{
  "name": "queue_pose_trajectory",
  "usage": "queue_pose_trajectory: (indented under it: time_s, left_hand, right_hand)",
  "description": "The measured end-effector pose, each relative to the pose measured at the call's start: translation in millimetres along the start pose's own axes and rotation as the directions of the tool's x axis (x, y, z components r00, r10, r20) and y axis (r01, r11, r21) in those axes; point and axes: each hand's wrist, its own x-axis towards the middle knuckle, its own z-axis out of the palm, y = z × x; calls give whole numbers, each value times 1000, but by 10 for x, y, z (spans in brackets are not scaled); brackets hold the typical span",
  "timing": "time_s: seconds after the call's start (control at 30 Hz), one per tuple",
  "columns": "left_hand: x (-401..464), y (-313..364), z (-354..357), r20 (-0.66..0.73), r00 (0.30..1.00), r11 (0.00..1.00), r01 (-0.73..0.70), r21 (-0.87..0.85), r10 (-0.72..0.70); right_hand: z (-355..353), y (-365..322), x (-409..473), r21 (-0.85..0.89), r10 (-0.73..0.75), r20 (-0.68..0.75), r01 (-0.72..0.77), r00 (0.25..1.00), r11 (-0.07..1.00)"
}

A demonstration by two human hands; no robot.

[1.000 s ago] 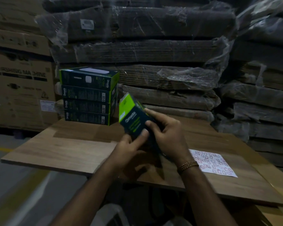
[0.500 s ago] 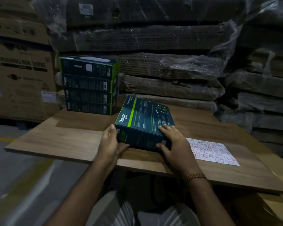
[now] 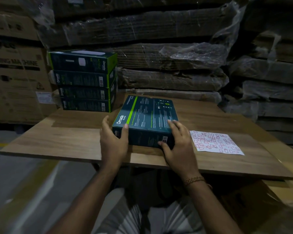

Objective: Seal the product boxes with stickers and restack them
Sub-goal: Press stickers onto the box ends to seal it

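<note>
Hands are gripping one box (image 3: 147,122) near the desk's (image 3: 57,137) front edge, left hand (image 3: 112,141) and right hand (image 3: 178,146); we are judging its sticker pending, four boxes (image 3: 85,81) stacked at the back-left corner

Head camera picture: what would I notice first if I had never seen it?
Probably the dark green box lying flat in the middle of the wooden board, with the left hand and right hand gripping its near corners. Next, the stack of four matching boxes at the board's far left, and the white sticker sheet right of the hands.
</note>
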Motion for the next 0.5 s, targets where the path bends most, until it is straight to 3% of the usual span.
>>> queue_pose_trajectory:
  time_s: [0.07,0.13,0.2,0.27,0.33,0.4,0.5]
  left_hand:
    - [-177,103,117,-85,989,987,-107,124,118]
    - [-408,250,274,-83,939,935,-317,159,333]
    - [-619,426,449,50,819,818,-573,42,572]
    - [-749,525,656,245,670,708,-696,-125,701]
    - [-808,604,868,461,587,728,-645,-230,666]
    - [-852,665,1093,635,542,793,-576,-197,551]
    - [-872,756,1405,754,531,865,-493,-96,386]
  right_hand:
    - [-41,-18,-42,127,109,-70,-99,992,987]
    - [-112,2,-53,266,254,-172,-204,952,942]
    - [-221,148,-65,321,344,-321,-241,882,916]
    - [-392,376,-79,279,379,-440,-277,814,920]
    - [-583,632,-61,215,401,-484,-338,778,916]
    - [-765,820,-12,165,436,-471,-409,767,898]
    - [-957,1023,54,63,394,-419,-407,818,911]
